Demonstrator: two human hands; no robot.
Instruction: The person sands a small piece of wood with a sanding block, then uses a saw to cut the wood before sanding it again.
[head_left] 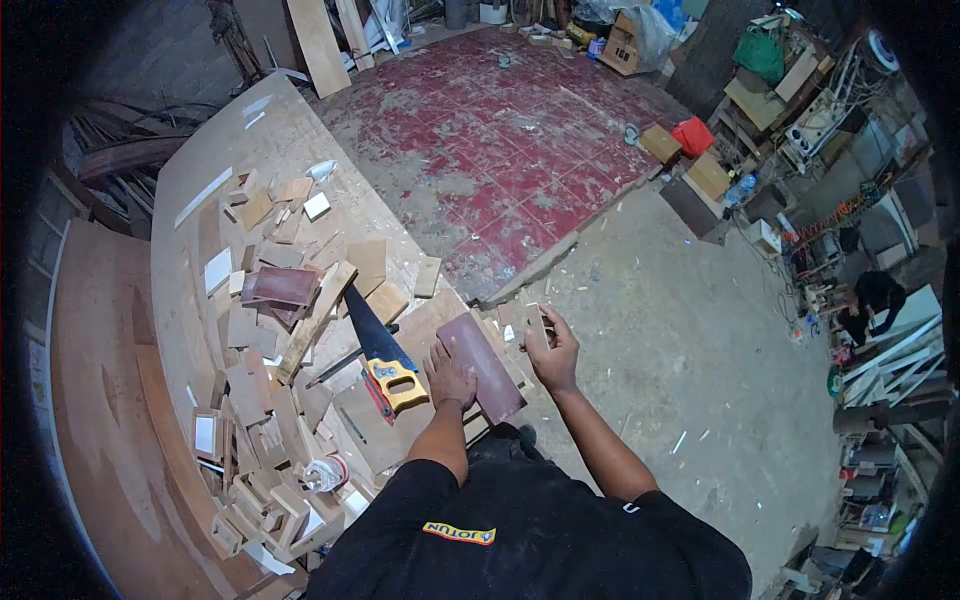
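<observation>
My left hand (449,378) presses flat on a dark red-brown board (483,364) that lies at the near edge of the plywood workbench (190,250). My right hand (552,350) holds a small pale wood piece (535,325) upright just past the board's far end, over the bench edge. A handsaw (380,350) with a black blade and a yellow handle lies on the bench just left of my left hand.
Several wood offcuts (270,330) cover the bench to the left, with a roll of tape (327,473) among them. Right of the bench is a dusty concrete floor (680,350) and a red tiled patch (500,140). Cluttered shelves and a crouching person (872,305) are at far right.
</observation>
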